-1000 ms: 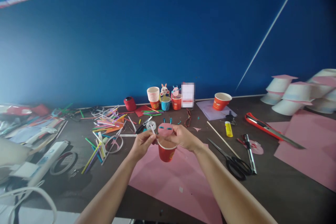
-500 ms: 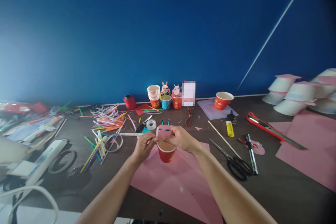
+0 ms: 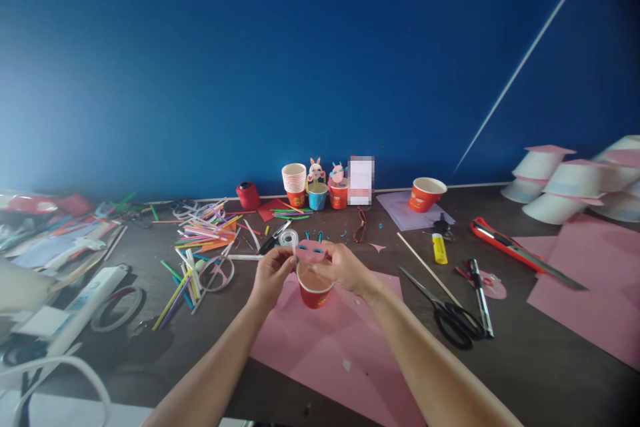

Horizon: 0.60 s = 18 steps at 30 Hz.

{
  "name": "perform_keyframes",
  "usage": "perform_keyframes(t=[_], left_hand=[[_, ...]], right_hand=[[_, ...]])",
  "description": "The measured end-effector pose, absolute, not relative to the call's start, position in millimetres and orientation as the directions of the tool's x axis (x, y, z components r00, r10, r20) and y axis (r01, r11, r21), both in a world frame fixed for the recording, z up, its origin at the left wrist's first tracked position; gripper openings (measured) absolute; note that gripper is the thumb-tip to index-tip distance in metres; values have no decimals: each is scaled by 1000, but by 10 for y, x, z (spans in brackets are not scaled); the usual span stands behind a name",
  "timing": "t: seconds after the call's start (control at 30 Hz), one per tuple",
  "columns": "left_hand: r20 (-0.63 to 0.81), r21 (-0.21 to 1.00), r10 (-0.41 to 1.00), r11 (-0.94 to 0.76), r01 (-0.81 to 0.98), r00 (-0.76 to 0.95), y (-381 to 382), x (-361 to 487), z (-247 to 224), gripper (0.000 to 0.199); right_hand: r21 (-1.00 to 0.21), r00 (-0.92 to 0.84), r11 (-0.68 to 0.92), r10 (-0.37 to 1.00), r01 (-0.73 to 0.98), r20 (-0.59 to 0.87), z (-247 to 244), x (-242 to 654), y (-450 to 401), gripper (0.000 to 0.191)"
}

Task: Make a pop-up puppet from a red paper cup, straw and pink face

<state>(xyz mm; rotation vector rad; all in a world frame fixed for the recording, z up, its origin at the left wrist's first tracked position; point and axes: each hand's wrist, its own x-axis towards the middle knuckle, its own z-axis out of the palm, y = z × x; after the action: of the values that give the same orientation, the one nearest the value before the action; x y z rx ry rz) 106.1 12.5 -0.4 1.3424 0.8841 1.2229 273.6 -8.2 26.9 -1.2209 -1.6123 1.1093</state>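
A pink paper face with blue eyes and blue ears stands at the far rim of a red paper cup. My right hand grips the face at its right side, thumb over the cup's mouth. On the other side my left hand is closed, fingertips pinched at the left edge of the face and cup rim; whatever is between them is too small to make out. Under the cup lies a large pink sheet with small paper scraps on it.
Scissors, a marker, a glue stick and a red cutter lie to the right. Coloured straws are heaped left. Stacked cups, finished face cups and another red cup stand behind.
My left hand has shifted slightly left, its fingers lifted a little at the face's edge. The face and cup have moved slightly left.
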Motion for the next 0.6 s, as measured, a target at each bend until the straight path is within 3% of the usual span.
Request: perform_keyframes(t=[0.3, 0.6], left_hand=[[246, 969, 951, -247, -19, 190, 85, 1046, 30, 19], [326, 818, 907, -412, 401, 268, -45, 1051, 209, 23]], right_hand=[[-973, -189, 155, 974, 169, 122, 275, 2697, -87, 33], [-852, -69, 249, 967, 461, 245, 333, 2689, -114, 18]])
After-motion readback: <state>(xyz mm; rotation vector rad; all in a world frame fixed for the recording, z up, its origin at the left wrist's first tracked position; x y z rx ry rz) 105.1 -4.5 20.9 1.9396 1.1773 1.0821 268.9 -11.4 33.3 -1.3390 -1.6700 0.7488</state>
